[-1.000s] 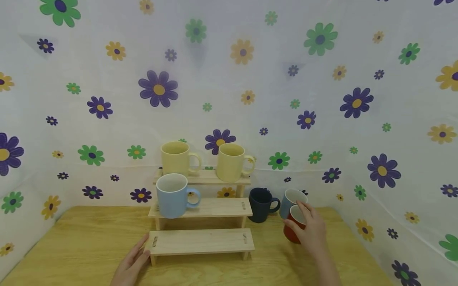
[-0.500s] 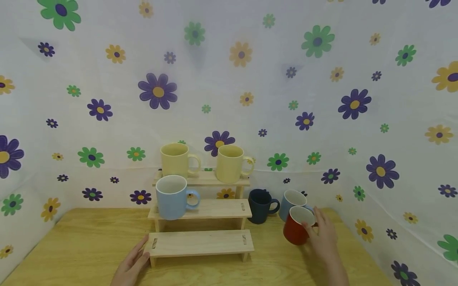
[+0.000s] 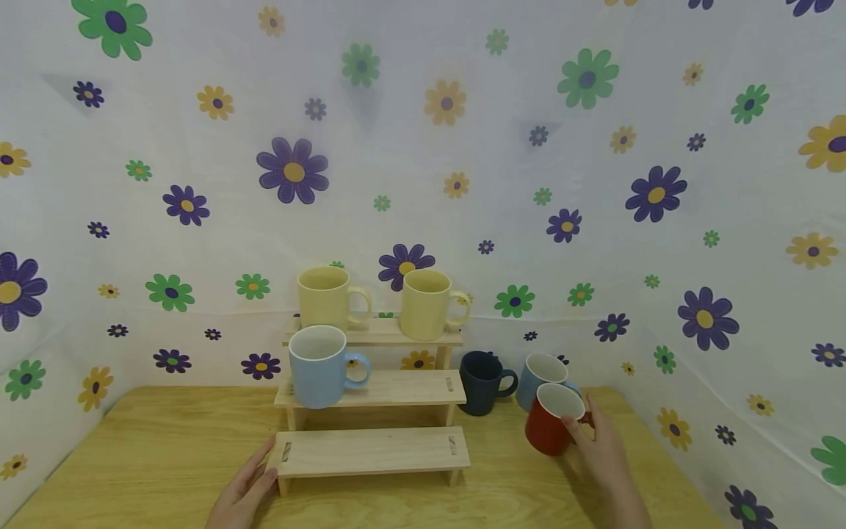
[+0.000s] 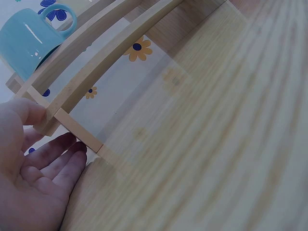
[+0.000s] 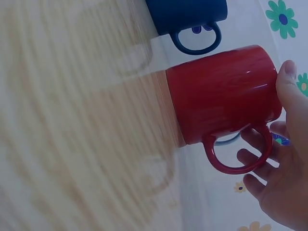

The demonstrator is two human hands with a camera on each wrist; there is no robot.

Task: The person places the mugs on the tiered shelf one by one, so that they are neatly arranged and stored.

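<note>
My right hand [image 3: 598,444] is at the right side of a red mug [image 3: 547,427] with a white inside. In the right wrist view, the thumb lies at the mug's rim and the fingers curl in behind its handle [image 5: 231,169]. The mug's base is down at the wooden table. My left hand [image 3: 241,488] holds the left end of the lowest shelf [image 3: 373,450] of a stepped wooden rack. Seen from the left wrist, its thumb is on the board's corner and the fingers bend under beside the leg [image 4: 79,131].
Two yellow mugs [image 3: 424,305] stand on the top shelf [image 3: 383,334]. A light blue mug [image 3: 317,367] sits on the middle shelf [image 3: 403,386]. Right of the rack are a dark blue mug [image 3: 479,383] and another light blue mug [image 3: 538,375], partly behind the red one. A flower-patterned cloth [image 3: 370,132] surrounds the table.
My right hand has shifted from over the red mug's rim to its right side, by the handle, uncovering the mug. The left hand stays at the rack.
</note>
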